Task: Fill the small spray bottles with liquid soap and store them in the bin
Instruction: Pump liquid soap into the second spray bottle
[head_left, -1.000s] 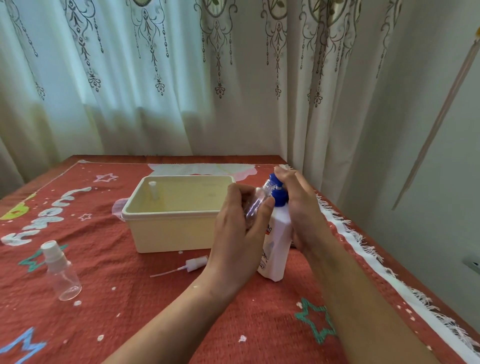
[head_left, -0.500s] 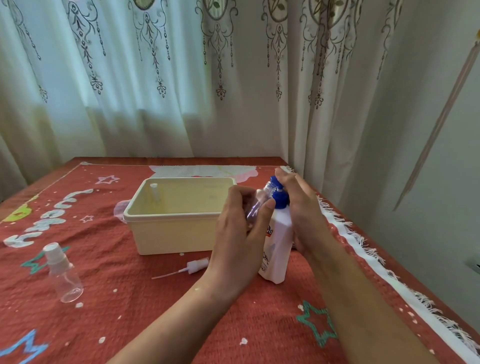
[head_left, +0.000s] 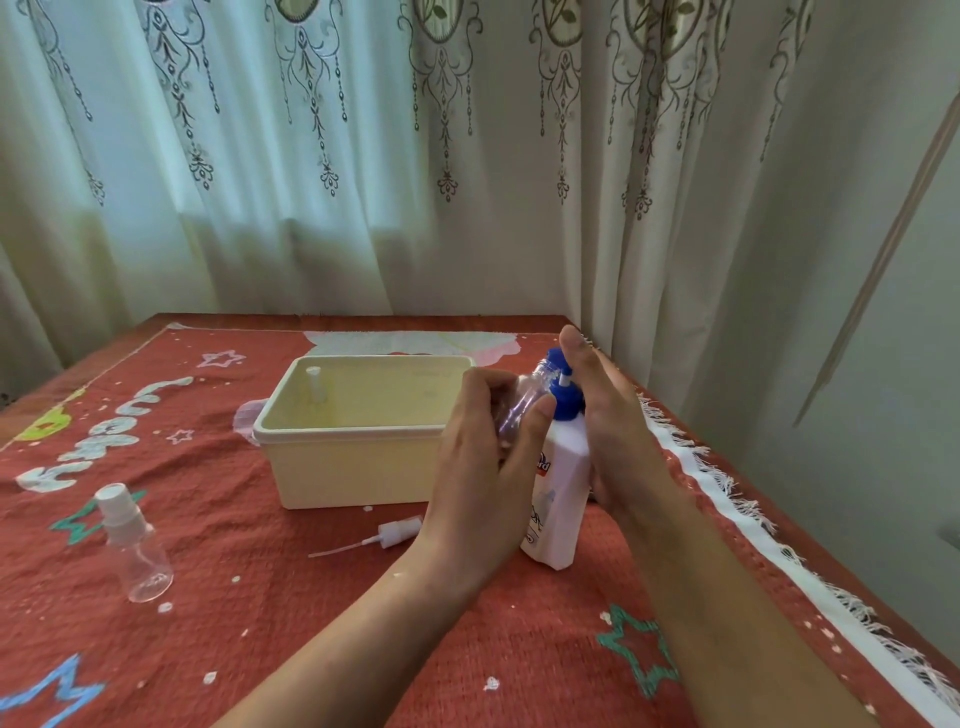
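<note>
My left hand (head_left: 485, 467) grips a small clear spray bottle (head_left: 524, 397) without its cap, tilted with its open neck under the blue pump spout of a white liquid soap bottle (head_left: 558, 493). My right hand (head_left: 608, 415) rests its straight fingers on top of the blue pump head (head_left: 563, 387). The cream bin (head_left: 358, 452) stands just left of my hands, with one small capped bottle (head_left: 315, 383) upright inside. A loose white spray cap with its dip tube (head_left: 387, 535) lies on the cloth in front of the bin. Another capped clear spray bottle (head_left: 136, 545) stands at the left.
The red patterned cloth (head_left: 260, 623) covers the table, with a white fringe (head_left: 753, 514) along the right edge. Curtains (head_left: 363, 156) hang close behind, and a wall (head_left: 883, 364) runs along the right.
The pump head has risen with my right hand's fingers still on it, exposing its white stem. My left hand keeps the small bottle under the spout.
</note>
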